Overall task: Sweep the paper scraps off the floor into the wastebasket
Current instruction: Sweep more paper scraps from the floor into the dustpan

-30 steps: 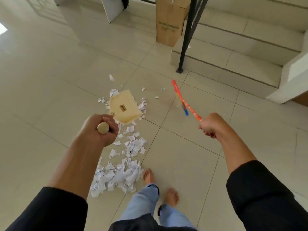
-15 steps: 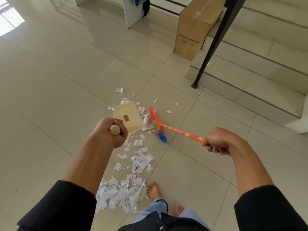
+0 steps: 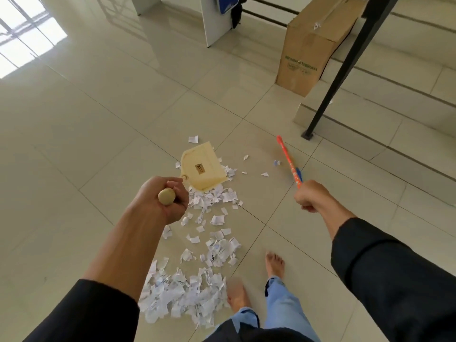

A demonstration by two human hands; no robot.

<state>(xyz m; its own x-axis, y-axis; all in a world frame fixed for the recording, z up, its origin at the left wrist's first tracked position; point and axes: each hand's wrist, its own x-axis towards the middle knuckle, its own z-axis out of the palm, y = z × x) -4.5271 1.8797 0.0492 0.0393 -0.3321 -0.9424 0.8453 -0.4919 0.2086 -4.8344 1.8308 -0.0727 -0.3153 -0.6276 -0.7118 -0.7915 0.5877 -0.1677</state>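
the left hand point(image 3: 162, 198) is curled tight round the long handle of a cream dustpan point(image 3: 202, 166), whose pan sits on the tiled floor point(image 3: 98, 114) at the far end of the litter. the right hand point(image 3: 309, 196) is fisted round the orange handle of a small broom point(image 3: 288, 160), which is blurred and slants away from the pan, well to its right. paper scraps point(image 3: 187, 294) lie in a trail from the pan's near edge back to a thick heap just beside the person's bare left foot point(image 3: 238, 294); a few stray bits lie between pan and broom. further off stand a cardboard box point(image 3: 311, 48) against the steps point(image 3: 370, 114), a black slanted metal post point(image 3: 345, 67) footed on the floor by the lowest step, and a white panel point(image 3: 214, 21).
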